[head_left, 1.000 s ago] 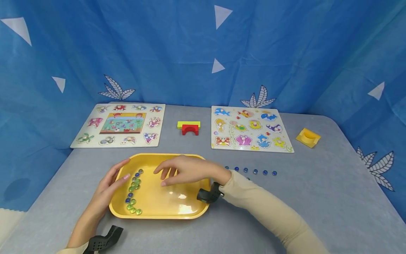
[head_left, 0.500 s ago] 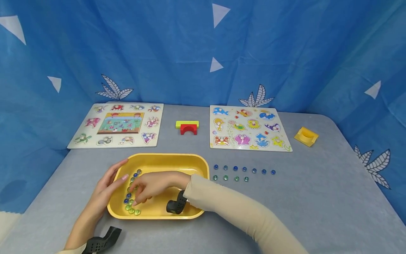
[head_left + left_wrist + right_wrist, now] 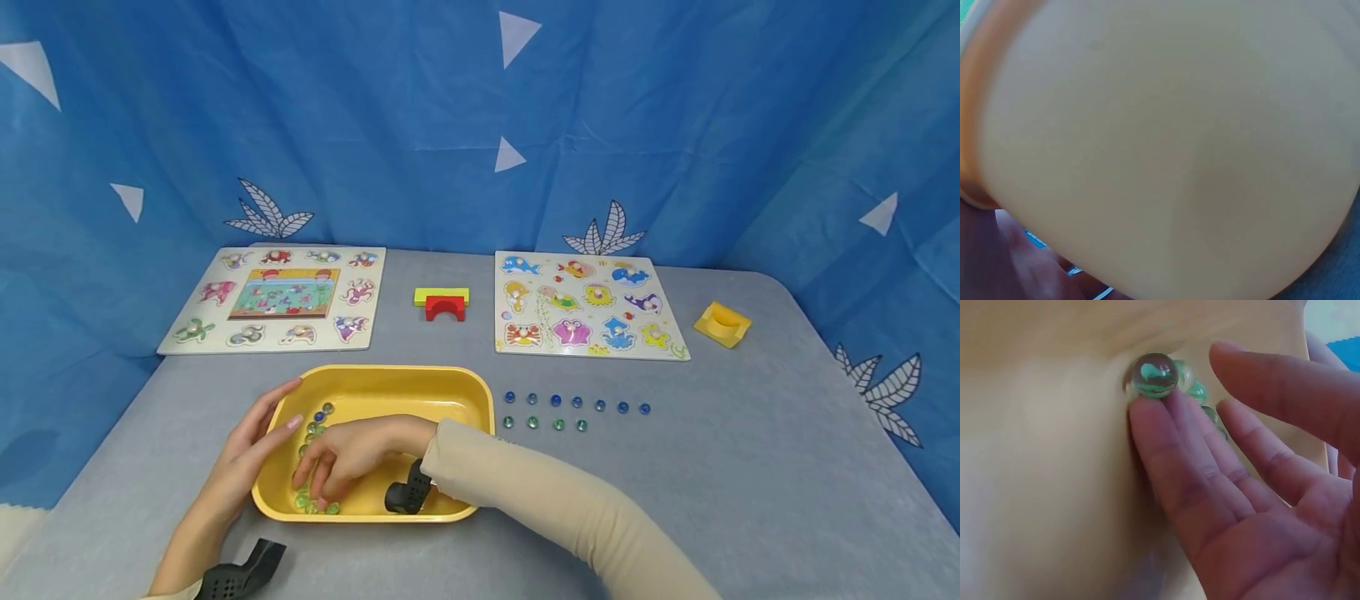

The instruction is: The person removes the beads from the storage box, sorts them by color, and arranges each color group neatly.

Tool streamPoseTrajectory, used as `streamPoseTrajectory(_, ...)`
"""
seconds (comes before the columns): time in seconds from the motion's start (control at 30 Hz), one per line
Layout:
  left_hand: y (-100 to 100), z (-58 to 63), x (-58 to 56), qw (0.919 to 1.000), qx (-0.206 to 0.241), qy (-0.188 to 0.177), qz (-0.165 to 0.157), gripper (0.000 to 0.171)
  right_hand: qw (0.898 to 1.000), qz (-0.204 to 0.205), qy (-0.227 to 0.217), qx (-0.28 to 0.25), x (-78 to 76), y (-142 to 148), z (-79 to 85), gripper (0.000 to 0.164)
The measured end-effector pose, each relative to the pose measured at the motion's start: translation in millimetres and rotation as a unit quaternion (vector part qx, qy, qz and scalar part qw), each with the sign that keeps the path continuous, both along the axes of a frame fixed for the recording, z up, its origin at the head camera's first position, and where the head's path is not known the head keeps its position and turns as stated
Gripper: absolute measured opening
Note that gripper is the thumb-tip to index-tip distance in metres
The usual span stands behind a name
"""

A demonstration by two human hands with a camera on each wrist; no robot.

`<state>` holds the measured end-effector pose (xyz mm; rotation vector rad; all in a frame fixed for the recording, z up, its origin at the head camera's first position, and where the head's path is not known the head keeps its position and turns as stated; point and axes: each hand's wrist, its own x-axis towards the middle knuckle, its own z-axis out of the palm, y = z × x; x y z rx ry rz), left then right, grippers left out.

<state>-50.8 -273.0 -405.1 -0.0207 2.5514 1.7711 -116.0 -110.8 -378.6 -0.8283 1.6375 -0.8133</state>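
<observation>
My left hand (image 3: 242, 454) grips the left rim of a yellow plastic tray (image 3: 405, 383), thumb on the inner side and fingers outside. In the left wrist view the tray wall (image 3: 1166, 137) fills most of the picture. Inside the tray my right hand (image 3: 352, 454) reaches down to the left end. In the right wrist view its fingertips touch a clear green marble (image 3: 1155, 375), while the thumb stays apart from it. More green marbles (image 3: 1197, 392) lie behind that one. Green and blue marbles (image 3: 318, 417) line the tray's left side; the hand hides some.
Right of the tray lie a row of blue marbles (image 3: 556, 401) and a shorter row of green marbles (image 3: 558, 425). Two animal puzzle boards (image 3: 281, 292) (image 3: 588, 304) stand behind. Between them are a red arch block (image 3: 446, 307) and a lime block (image 3: 423, 296). A yellow block (image 3: 722, 325) lies far right.
My right hand has moved left and down from the tray's middle to the marbles at its left end. The left hand has kept its grip on the rim.
</observation>
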Motion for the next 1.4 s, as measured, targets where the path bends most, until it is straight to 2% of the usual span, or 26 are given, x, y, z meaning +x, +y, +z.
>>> streamPoseTrajectory(0.27, 1, -0.7, 0.3, 1.0000, 0.003, -0.002, 0.002, 0.050, 1.000, 0.000, -0.018, 0.012, 0.5, 4, -0.8, 0.037)
streamPoseTrajectory(0.43, 1, -0.2, 0.2, 1.0000, 0.002, 0.002, 0.004, 0.050, 0.999, -0.005, -0.037, 0.009, -0.4, 5, -1.0, 0.030)
streamPoseTrajectory(0.63, 1, -1.0, 0.3, 0.9998, -0.015, 0.009, 0.007, 0.049, 0.999, 0.022, -0.029, 0.011, -1.3, 7, 0.2, 0.018)
streamPoseTrajectory(0.77, 2, -0.9, 0.4, 0.9998, -0.019, 0.008, 0.007, 0.049, 0.999, 0.037, -0.022, 0.015, -2.6, 10, 2.9, 0.018)
streamPoseTrajectory(0.9, 3, 0.0, 0.5, 0.9998, -0.019, 0.006, 0.008, 0.049, 0.998, 0.042, -0.035, 0.010, -4.4, 15, 6.4, 0.018)
streamPoseTrajectory(1.0, 3, 0.5, 0.6, 0.9999, -0.012, 0.007, 0.006, 0.049, 0.998, 0.025, -0.060, -0.002, -5.8, 18, 9.7, 0.019)
streamPoseTrajectory(1.17, 2, 0.0, 0.8, 0.9999, -0.009, 0.008, 0.004, 0.049, 0.994, -0.030, -0.093, -0.049, -12.7, 27, 19.8, 0.020)
streamPoseTrajectory(1.4, 2, -1.8, 0.8, 0.9997, -0.019, 0.011, 0.007, 0.050, 0.989, -0.080, -0.045, -0.119, -28.7, 62, 45.0, 0.020)
